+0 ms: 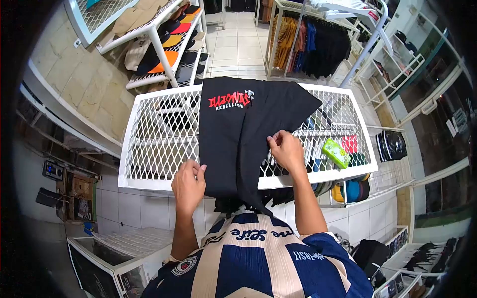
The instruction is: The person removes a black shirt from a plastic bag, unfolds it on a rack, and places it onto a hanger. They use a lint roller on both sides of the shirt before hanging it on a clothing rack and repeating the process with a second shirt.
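A black T-shirt (218, 144) with a red and white print near its top lies partly folded on a white mesh-topped rack (159, 149). One flap of it slants out to a point at the far right, and its lower end hangs over the near edge. My left hand (189, 186) is at the shirt's lower left edge, fingers curled and closed with the cloth at the thumb. On the other side, my right hand (288, 151) pinches the right edge of the cloth between thumb and fingers.
A green patterned packet (336, 153) lies on the mesh at the right. Shelves of caps (166, 59) stand at the far left. Clothes hang on a rail (318, 49) at the far right. A glass door (442, 129) is at the right.
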Demonstrator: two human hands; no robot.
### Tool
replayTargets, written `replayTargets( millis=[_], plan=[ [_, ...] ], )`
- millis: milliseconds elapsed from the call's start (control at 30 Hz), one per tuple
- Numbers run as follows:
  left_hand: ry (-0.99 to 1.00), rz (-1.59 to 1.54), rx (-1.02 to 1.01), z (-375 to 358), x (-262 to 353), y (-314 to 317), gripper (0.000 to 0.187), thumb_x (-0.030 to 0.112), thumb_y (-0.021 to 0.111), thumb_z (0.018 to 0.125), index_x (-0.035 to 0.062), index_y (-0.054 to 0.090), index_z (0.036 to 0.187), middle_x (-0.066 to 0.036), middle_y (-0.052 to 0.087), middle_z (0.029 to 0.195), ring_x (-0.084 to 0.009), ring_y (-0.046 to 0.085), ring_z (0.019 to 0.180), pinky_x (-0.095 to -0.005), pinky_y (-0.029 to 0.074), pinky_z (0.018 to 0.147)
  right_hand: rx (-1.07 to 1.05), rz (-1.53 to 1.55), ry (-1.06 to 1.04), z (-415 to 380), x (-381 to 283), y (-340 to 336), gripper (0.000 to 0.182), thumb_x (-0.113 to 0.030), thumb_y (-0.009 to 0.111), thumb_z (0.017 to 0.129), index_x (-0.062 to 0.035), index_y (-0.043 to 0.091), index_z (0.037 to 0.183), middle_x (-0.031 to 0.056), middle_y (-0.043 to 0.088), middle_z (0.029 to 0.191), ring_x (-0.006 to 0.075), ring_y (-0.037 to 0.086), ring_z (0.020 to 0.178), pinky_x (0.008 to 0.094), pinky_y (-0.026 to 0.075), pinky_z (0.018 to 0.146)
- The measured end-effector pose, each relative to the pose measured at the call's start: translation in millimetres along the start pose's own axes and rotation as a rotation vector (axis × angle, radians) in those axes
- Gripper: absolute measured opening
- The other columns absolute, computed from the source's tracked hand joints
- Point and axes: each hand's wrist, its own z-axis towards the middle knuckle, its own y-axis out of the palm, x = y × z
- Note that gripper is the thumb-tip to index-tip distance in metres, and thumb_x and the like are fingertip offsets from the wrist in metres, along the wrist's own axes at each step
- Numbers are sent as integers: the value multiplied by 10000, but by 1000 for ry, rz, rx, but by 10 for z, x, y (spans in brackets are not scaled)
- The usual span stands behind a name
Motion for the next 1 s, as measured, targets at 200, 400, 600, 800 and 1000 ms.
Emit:
replayTargets(
  millis=[200, 400, 600, 800, 1000],
  plan=[
    [-83, -295, 84, -41, 67, -65, 225, 215, 484, 1079, 4, 483, 1002, -166, 534, 686, -335, 543, 631, -426, 395, 615, -7, 785, 128, 54, 321, -134, 287, -313, 573, 1025, -40, 633, 1089, 88, 681, 960, 181, 648, 824, 319, 508, 731],
    [-78, -397, 246, -21, -132, -149, 257, 261, 495, 1084, 11, 493, 1024, -86, 417, 666, -172, 371, 607, -377, 356, 587, 215, 1334, 289, 278, 450, -650, 259, -266, 612, 1022, -34, 629, 1136, 49, 642, 1011, 190, 629, 877, 354, 519, 804],
    [-131, -244, -115, -238, -273, -286, 254, 263, 575, 1036, 21, 503, 1009, -121, 497, 573, -240, 459, 515, -410, 375, 548, 625, 14, -52, 94, 91, -767, 219, -200, 712, 910, -38, 615, 1019, 152, 595, 972, 307, 620, 900, 416, 503, 793],
    [-173, -305, -225, -423, -339, -329, 240, 229, 616, 1008, 14, 512, 997, -156, 546, 574, -281, 509, 496, -419, 377, 530, 165, -445, -335, 260, 92, -107, 393, -347, 678, 923, -46, 692, 1175, 188, 648, 1110, 369, 623, 982, 479, 502, 875],
    [-167, -376, -252, -474, -357, -325, 256, 231, 630, 1000, 1, 518, 1000, -189, 601, 619, -346, 595, 541, -436, 415, 541, 7, -122, -374, 907, -1223, 283, 400, -433, 665, 912, -55, 733, 1020, 179, 710, 999, 382, 692, 955, 473, 555, 823]
  ],
)
